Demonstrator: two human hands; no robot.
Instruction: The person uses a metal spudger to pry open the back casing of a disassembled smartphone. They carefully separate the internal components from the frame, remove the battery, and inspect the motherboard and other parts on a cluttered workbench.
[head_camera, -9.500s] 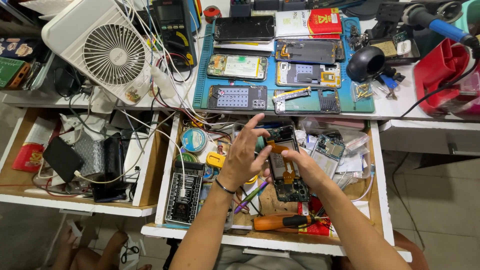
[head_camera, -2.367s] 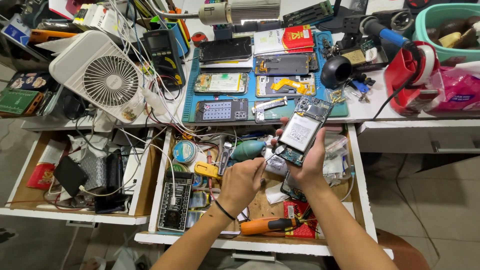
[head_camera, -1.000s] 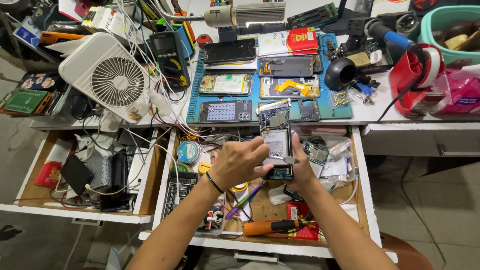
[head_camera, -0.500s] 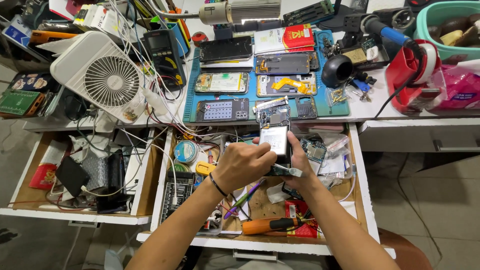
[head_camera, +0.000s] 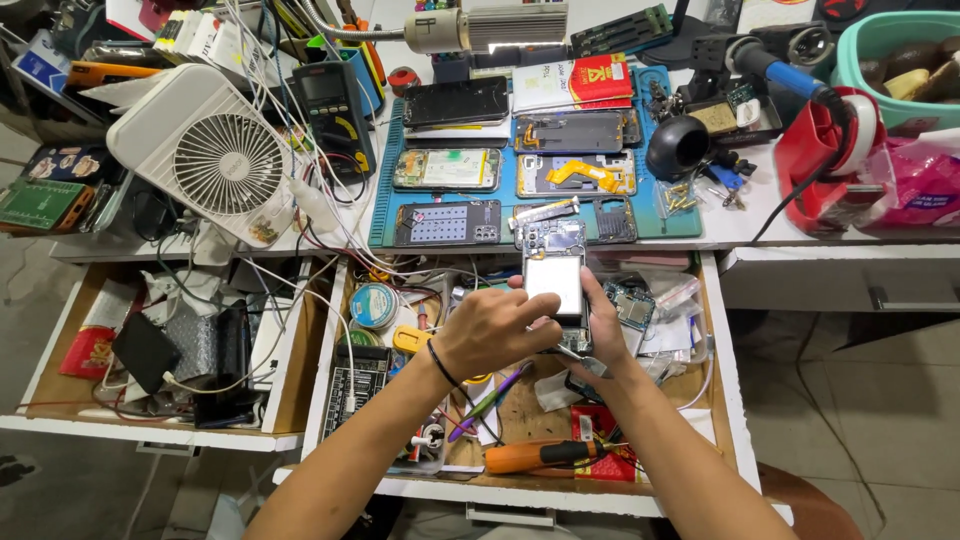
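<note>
The phone (head_camera: 553, 283), back cover off, is sitting upright over the open drawer (head_camera: 722, 400), just below the blue mat (head_camera: 385, 210). The right hand (head_camera: 603, 335) is clamping its lower edge from beneath. The left hand (head_camera: 495, 330) is closing on its left side, gripping tweezers (head_camera: 570, 352). Since half a second ago, the phone is barely shifting.

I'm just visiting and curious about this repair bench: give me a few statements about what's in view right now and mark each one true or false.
1. Both hands, the left hand and the right hand, hold an opened phone. True.
2. The phone is held over the blue mat. False: it is over the open drawer.
3. An orange-handled screwdriver lies in that drawer. True.
4. The white fan lies inside the drawer. False: it sits on the benchtop.
</note>
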